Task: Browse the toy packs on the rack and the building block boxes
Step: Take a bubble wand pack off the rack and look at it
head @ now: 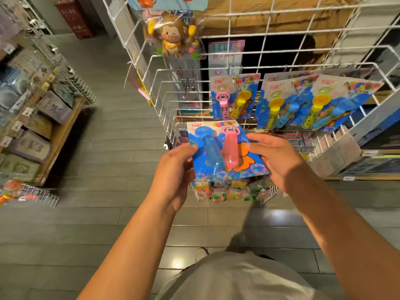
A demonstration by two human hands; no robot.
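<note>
A blue blister pack [225, 154] with one blue and one pink bubble wand is held in front of the white wire rack [194, 72]. My left hand [175, 172] grips its left edge and my right hand [277, 159] pinches its right edge. More bubble wand packs hang on the rack: a pink-and-yellow pack [234, 97] and several yellow-and-blue packs [313, 100] to the right. A brown monkey toy pack [173, 37] hangs higher up.
A low wire basket [233, 191] of small colourful toys sits under the held pack. A wooden shelf [56, 135] of grey boxes stands at the left. A small rack [32, 194] of orange toys is at the lower left. Grey tiled floor lies between them.
</note>
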